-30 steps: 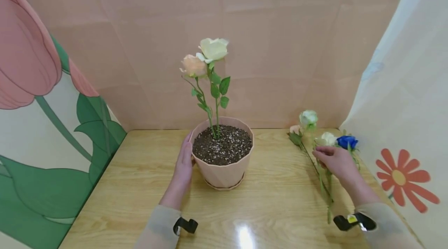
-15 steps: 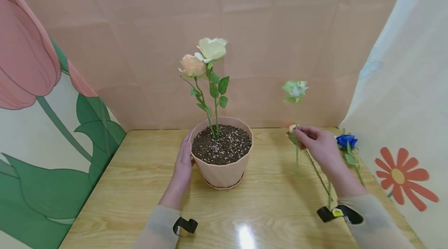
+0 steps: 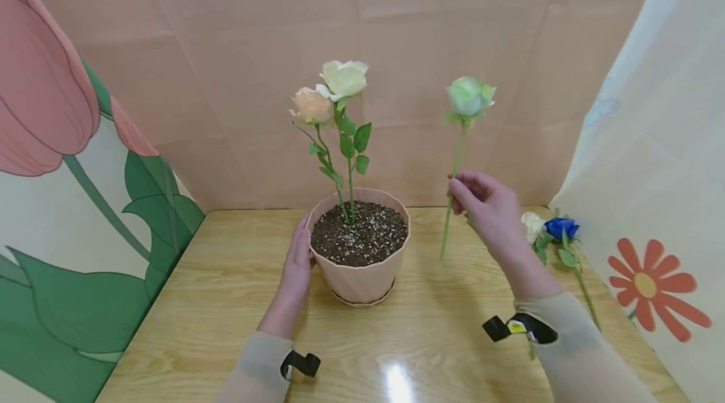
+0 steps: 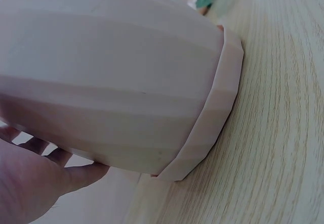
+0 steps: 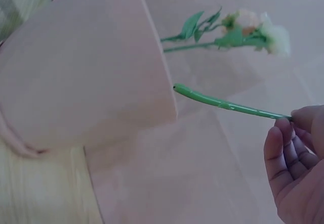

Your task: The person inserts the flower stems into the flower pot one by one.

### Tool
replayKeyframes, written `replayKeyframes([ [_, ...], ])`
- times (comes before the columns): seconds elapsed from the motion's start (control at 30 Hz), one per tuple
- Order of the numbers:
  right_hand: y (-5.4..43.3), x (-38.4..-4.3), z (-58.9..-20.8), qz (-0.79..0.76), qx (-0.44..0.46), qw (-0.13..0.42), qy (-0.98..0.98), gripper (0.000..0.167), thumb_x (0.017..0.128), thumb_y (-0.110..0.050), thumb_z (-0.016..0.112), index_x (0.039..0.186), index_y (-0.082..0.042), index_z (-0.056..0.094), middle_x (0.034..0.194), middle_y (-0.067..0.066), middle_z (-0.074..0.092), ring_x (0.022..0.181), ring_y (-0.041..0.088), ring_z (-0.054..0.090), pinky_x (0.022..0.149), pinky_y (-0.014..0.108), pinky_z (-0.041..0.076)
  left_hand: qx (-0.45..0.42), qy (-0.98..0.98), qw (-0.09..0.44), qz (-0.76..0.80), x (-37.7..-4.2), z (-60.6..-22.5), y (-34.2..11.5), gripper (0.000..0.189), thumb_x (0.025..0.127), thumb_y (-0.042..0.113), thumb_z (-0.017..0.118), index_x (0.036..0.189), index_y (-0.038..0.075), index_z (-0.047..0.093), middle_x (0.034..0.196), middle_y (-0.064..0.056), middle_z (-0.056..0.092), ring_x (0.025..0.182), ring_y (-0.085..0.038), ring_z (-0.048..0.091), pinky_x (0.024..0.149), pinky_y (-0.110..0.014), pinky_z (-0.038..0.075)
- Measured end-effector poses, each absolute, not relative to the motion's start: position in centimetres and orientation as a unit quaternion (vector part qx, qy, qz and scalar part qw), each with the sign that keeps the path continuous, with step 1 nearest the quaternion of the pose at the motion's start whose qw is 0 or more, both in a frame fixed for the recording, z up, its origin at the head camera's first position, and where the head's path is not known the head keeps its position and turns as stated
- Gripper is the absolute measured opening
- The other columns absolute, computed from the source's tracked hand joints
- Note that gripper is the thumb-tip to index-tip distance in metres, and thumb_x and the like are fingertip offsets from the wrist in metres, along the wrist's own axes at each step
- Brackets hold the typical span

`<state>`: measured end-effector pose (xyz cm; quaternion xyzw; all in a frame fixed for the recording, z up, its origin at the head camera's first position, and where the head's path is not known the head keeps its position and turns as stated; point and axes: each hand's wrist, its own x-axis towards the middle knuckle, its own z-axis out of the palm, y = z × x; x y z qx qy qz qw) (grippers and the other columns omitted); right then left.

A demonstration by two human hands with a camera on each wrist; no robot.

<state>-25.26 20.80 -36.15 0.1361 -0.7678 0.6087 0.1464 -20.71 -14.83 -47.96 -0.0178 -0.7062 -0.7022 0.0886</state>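
A pale pink flowerpot (image 3: 362, 280) filled with dark soil (image 3: 368, 239) stands upright on its saucer. My left hand (image 3: 296, 258) rests against the pot's left side; in the left wrist view its fingers (image 4: 86, 176) lie along the wall. In the soil stand a peach rose (image 3: 313, 106) and a cream rose (image 3: 344, 80). To the right of the pot, my right hand (image 3: 489, 211) pinches the stem of a pale green rose (image 3: 470, 97), bloom up. The right wrist view shows the bare lower end of this stem (image 5: 223, 104), near the pot's rim; contact there cannot be told.
At the table's right side lie a blue rose (image 3: 562, 228) and a white rose (image 3: 532, 225), with other stems partly hidden behind my right arm. A pink backdrop (image 3: 419, 44) rises behind the wooden table (image 3: 226, 302). Printed cloths hang left and right.
My right hand has lifted the pale green rose from the flowers at the right and carried it up and left towards the pot. The left hand stays on the pot.
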Motion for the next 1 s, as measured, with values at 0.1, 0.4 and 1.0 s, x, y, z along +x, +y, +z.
replayKeyframes([
  [0.1, 19.6, -25.3, -35.4, 0.626, 0.149, 0.159, -0.749, 0.025, 0.11, -0.026, 0.074, 0.123, -0.005, 0.077, 0.091, 0.005, 0.076, 0.073, 0.013, 0.069, 0.06, 0.022, 0.053, -0.018, -0.704, 0.088, -0.705, -20.7, -48.0, -14.8, 0.06, 0.119, 0.059, 0.024, 0.174, 0.038, 0.031, 0.18, 0.003, 0.027, 0.164, -0.035, 0.027, 0.124, -0.075, 0.025],
  [0.4, 16.0, -26.0, -33.8, 0.698, 0.193, 0.187, -0.664, 0.01, 0.109, -0.011, 0.073, 0.115, -0.003, 0.075, 0.089, 0.005, 0.075, 0.069, 0.013, 0.066, 0.066, 0.023, 0.058, -0.018, -0.706, 0.086, -0.702, -20.8, -48.1, -14.9, 0.061, 0.118, 0.062, 0.023, 0.175, 0.04, 0.029, 0.181, 0.004, 0.025, 0.165, -0.034, 0.024, 0.125, -0.075, 0.024],
  [1.0, 11.5, -28.4, -34.0, 0.664, 0.234, 0.218, -0.676, 0.019, 0.11, -0.007, 0.068, 0.123, 0.007, 0.069, 0.1, 0.02, 0.074, 0.077, 0.017, 0.07, 0.076, 0.028, 0.063, -0.029, -0.699, 0.087, -0.709, -21.0, -48.1, -15.0, 0.059, 0.119, 0.058, 0.024, 0.175, 0.037, 0.03, 0.181, 0.003, 0.025, 0.164, -0.033, 0.025, 0.125, -0.074, 0.025],
])
